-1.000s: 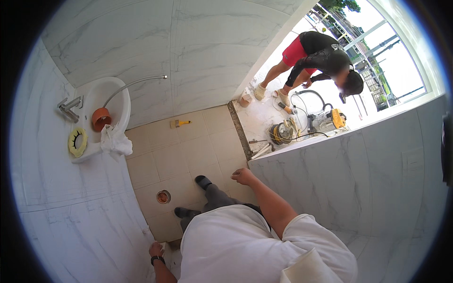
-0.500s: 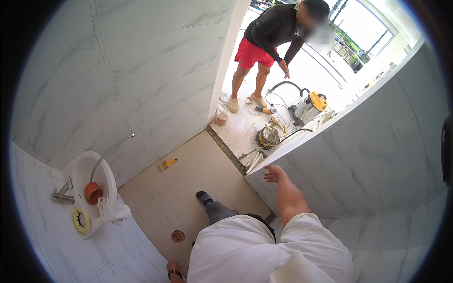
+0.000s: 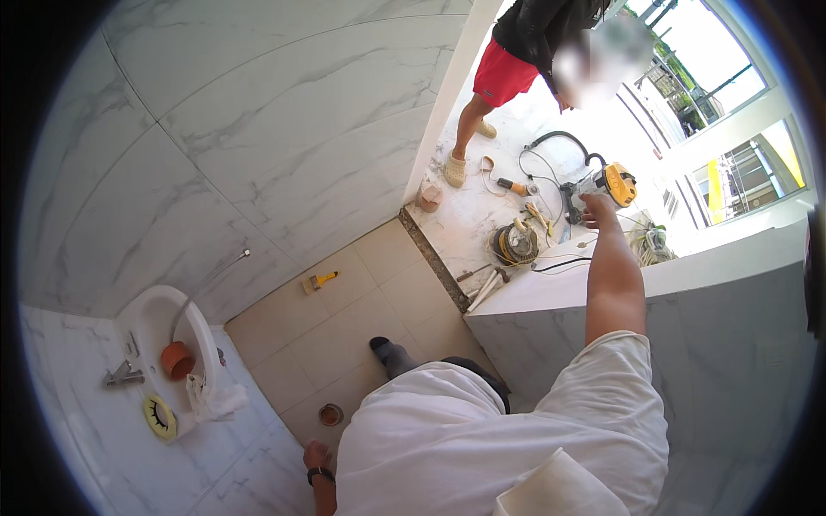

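Note:
My right hand is stretched out toward the doorway, a finger extended, holding nothing. From where I stand it overlaps the yellow-topped vacuum cleaner on the floor beyond, without visible contact. Low on the left, my left hand hangs by my side, a dark band on its wrist; its fingers look curled, with nothing visible in them. Near it lies a round floor drain opening. A yellow-handled paintbrush rests on the beige tiles by the wall.
A white washbasin holds an orange-brown cup, with a white cloth and yellow tape roll beside it. Past the raised threshold lie an angle grinder and a cable-wrapped bucket. A person in red shorts stands there.
My right arm has reached farther out and rightward through the doorway side. My view has shifted, showing more windows. The other person has straightened somewhat and raised their hands nearer their face.

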The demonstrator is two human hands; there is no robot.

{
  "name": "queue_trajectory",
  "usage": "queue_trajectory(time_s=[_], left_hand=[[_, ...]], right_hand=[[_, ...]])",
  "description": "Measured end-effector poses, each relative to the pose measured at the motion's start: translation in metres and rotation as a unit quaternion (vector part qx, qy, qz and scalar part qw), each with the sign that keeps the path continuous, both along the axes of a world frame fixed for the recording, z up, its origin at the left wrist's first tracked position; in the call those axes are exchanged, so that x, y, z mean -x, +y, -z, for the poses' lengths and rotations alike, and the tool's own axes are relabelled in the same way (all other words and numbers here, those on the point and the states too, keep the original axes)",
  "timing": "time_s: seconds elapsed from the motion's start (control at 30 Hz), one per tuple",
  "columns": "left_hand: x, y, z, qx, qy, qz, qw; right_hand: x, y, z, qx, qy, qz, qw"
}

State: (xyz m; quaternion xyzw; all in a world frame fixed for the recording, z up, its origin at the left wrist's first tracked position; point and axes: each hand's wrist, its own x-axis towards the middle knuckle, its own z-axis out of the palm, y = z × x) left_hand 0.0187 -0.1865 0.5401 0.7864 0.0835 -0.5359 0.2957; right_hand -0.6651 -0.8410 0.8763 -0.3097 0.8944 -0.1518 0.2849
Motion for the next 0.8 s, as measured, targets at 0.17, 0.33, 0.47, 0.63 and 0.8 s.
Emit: queue_trajectory(time_s=[0.17,0.33,0.47,0.63,0.8], left_hand=[[0.013,-0.002,0.013,-0.029,-0.013,0.109,0.994],[0.014,-0.005,0.04,-0.038,-0.118,0.394,0.911],[0.003,-0.013,0.055,-0.01,-0.169,0.477,0.863],[-0.019,-0.021,0.076,0.132,-0.237,0.495,0.825],[-0.017,-0.052,0.068,0.217,-0.093,0.257,0.937]], right_hand=[[-0.05,-0.008,0.101,-0.129,0.034,-0.197,0.971],[-0.136,0.034,0.229,-0.225,0.082,-0.514,0.824],[-0.197,0.095,0.294,-0.239,0.026,-0.674,0.699],[-0.208,0.155,0.3,-0.333,-0.137,-0.517,0.776],[-0.166,0.164,0.297,-0.344,-0.119,-0.371,0.854]])
